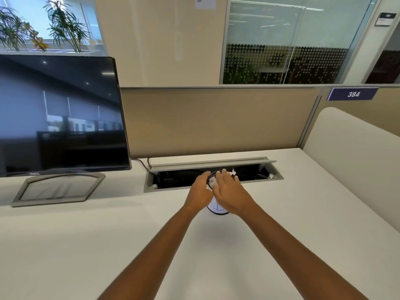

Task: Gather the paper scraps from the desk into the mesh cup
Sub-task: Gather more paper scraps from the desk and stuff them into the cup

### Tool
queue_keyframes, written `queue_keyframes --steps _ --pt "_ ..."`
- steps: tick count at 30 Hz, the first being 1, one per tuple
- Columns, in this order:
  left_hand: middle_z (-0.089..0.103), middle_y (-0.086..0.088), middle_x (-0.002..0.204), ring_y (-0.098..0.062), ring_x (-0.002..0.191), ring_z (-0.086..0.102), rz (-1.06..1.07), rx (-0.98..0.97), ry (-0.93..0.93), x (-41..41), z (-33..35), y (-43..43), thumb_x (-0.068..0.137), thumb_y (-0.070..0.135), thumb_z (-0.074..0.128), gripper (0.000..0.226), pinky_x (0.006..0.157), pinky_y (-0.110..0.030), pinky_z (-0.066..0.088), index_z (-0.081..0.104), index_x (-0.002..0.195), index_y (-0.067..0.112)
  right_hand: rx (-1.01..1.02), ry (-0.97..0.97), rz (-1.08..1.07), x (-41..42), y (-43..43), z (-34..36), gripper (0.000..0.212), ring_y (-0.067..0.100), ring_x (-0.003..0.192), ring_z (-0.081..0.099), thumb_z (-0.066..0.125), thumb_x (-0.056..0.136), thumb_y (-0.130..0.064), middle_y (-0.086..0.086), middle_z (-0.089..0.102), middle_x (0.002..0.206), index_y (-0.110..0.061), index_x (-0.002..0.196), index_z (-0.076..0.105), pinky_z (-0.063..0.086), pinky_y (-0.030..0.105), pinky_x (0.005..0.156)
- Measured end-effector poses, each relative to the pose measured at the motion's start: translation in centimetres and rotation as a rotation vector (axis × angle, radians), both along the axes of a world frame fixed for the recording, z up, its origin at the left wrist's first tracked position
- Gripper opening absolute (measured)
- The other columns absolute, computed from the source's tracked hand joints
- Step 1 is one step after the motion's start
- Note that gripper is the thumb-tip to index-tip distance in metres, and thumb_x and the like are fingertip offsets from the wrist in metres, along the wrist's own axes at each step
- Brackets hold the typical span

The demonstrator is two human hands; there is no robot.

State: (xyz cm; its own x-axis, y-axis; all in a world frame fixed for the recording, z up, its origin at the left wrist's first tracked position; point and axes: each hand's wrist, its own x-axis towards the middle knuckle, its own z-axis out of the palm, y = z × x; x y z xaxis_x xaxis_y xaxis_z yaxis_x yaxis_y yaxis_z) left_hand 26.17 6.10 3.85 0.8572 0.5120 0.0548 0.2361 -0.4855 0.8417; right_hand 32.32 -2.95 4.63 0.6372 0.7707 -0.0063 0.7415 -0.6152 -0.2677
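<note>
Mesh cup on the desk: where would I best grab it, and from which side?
Likely its round side wall, from the side, as the left hand grips it. The mesh cup stands upright, and paper scraps sit in its open top under the right hand.

The white desk (pixel 108 245) carries a Dell monitor (pixel 60 115) at ten o'clock, which rests on an angular grey stand (pixel 58 189) set flat on the top near the back edge. At twelve o'clock a long cable hatch (pixel 173 182) is let into the surface with its grey lid (pixel 213 163) propped up, and a black cable (pixel 142 163) runs down into its left end. The mesh cup (pixel 217 210) stands on the desk just in front of the hatch.
</note>
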Motion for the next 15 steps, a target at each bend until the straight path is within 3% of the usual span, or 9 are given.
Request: queue_keyframes --steps 4,8,12,15 --pt "0.024 -0.006 0.156 -0.021 0.142 0.028 -0.100 0.038 0.114 -0.8 -1.3 0.2 0.096 0.003 0.041 0.057 0.112 -0.025 0.025 0.019 0.148 0.013 -0.122 -0.041 0.028 -0.1 0.3 -0.3 0.054 0.033 0.138 0.027 0.031 0.097 -0.033 0.017 0.030 0.150 -0.003 0.142 0.026 0.020 0.039 0.116" --pt "0.017 -0.001 0.158 -0.018 0.144 0.023 -0.143 0.128 0.156 -1.2 -1.7 0.6 0.098 0.008 0.039 0.058 0.116 -0.026 0.020 0.013 0.149 0.016 -0.286 0.057 0.036 0.8 1.1 0.4 0.063 0.034 0.133 0.038 0.041 0.092 -0.042 0.018 0.040 0.145 -0.005 0.141 0.030 0.037 0.039 0.106" --pt "0.015 -0.001 0.159 -0.019 0.145 0.023 -0.145 0.252 0.174 -1.3 -1.9 0.4 0.095 0.007 0.042 0.064 0.118 -0.033 0.025 0.010 0.150 0.017 -0.435 0.157 0.030 1.7 2.6 1.2 0.058 0.028 0.113 0.054 0.049 0.085 -0.044 0.015 0.058 0.126 -0.005 0.128 0.049 0.045 0.032 0.088" --pt "0.020 -0.002 0.158 -0.022 0.141 0.032 -0.128 0.359 0.171 -1.3 -1.9 0.4 0.095 0.011 0.044 0.065 0.113 -0.034 0.033 0.010 0.150 0.016 -0.520 0.241 0.045 2.2 3.3 1.6 0.055 0.028 0.121 0.049 0.052 0.083 -0.038 0.013 0.052 0.134 -0.008 0.129 0.049 0.042 0.036 0.100"
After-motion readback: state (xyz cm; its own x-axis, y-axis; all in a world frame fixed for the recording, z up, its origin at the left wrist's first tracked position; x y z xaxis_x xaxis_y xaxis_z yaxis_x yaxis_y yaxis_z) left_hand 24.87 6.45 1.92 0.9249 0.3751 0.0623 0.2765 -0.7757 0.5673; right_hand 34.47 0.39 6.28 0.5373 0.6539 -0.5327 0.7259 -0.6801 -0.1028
